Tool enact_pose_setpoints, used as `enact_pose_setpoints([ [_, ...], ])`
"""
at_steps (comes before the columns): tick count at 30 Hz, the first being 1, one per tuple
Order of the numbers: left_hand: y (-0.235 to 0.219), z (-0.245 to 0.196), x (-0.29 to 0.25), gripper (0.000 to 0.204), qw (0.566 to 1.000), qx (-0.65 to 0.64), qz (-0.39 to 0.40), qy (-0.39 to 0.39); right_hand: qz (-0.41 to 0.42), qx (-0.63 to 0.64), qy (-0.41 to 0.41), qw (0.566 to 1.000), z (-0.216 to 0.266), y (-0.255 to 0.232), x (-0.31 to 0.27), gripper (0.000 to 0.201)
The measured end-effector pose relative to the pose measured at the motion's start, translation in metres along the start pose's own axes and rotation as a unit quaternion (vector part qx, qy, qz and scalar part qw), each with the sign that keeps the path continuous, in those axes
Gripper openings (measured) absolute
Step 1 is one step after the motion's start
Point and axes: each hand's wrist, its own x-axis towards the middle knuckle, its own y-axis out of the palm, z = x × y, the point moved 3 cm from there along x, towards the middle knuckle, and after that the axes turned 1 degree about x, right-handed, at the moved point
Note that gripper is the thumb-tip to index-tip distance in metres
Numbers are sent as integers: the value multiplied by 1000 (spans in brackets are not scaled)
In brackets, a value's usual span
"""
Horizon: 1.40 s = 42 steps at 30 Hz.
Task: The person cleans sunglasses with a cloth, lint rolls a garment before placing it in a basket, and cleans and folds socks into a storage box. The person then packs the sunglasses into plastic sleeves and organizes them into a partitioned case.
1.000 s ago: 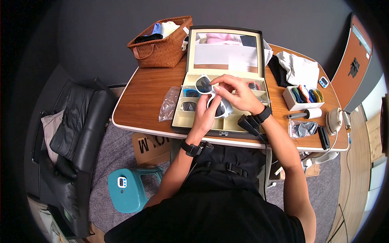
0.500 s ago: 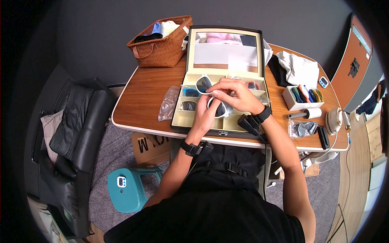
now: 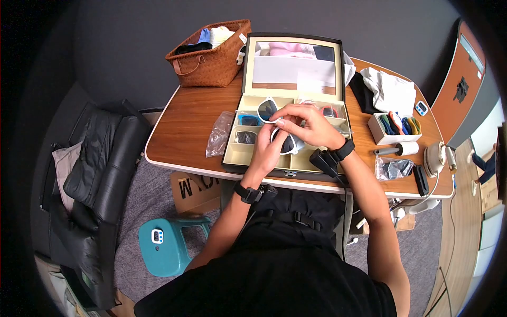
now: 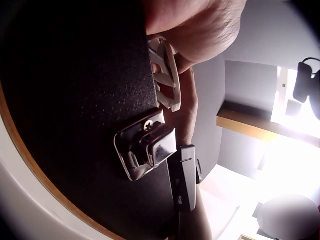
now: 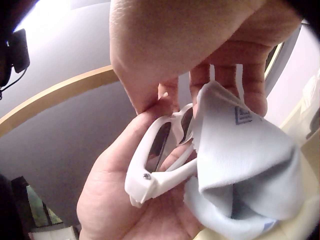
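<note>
White-framed sunglasses (image 3: 267, 110) with dark lenses are held over the open display case (image 3: 248, 168). My left hand (image 3: 266, 151) grips them around one lens. The thumb and fingertips of my right hand (image 3: 310, 124) pinch the frame near the bridge. A pale blue cloth (image 5: 250, 160) hangs from the right hand's fingers beside the glasses in the right wrist view. Blue-framed sunglasses (image 3: 249, 121) and a dark-lensed pair (image 3: 245, 138) lie in the left compartments, red-framed ones (image 3: 329, 111) on the right. The left wrist view shows the case's metal clasp (image 4: 152, 145).
A woven basket (image 3: 211, 68) holds clothes at the back left. Left of the case lies a clear plastic bag (image 3: 219, 134). On the right are a white box (image 3: 395, 134) of rolled fabric, a lint roller (image 3: 397, 148), an iron (image 3: 435, 158) and a bagged dark item (image 3: 394, 168).
The right fingers have closed in on the bridge, and the sunglasses have shifted and tilted slightly. A person has come into view at the far right edge.
</note>
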Motion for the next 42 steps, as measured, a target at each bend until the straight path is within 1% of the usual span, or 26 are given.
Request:
enact_pose_setpoints([
  [3,0,-1,0,34,1000,1,9,10,3,-3,2,1000,0,-1,0,25],
  [5,0,1,0,34,1000,6,0,5,25,-2,39,999,1,-1,0,19],
  [15,-1,1,0,30,999,41,10,6,43,15,44,998,0,-1,-1,21],
  [18,1,-2,-1,30,999,40,12,6,37,16,36,999,0,-2,-2,26],
  [22,-2,4,0,30,999,46,7,-3,49,27,48,997,1,-2,-2,26],
  [24,-2,5,0,37,999,48,4,-9,53,30,50,997,1,-3,-3,26],
  [26,-2,3,-1,37,999,50,6,-7,46,33,43,997,2,-2,-3,21],
  [30,-2,6,0,37,999,45,10,-7,37,32,32,998,3,-3,-3,21],
  [32,-3,6,0,37,999,49,11,-3,59,26,53,996,3,-3,-2,26],
  [34,-2,4,0,37,998,54,10,0,60,28,51,996,2,-4,-2,26],
  [36,-1,1,-1,31,998,56,9,-4,60,31,49,997,1,-4,-3,26],
  [37,-1,2,-1,31,998,56,9,-5,60,25,52,997,0,-4,-3,26],
  [40,-4,7,1,31,998,59,9,-7,57,25,52,997,-2,-3,-3,26],
  [42,-5,10,1,38,998,60,4,-13,53,31,49,997,-1,-3,-3,26],
])
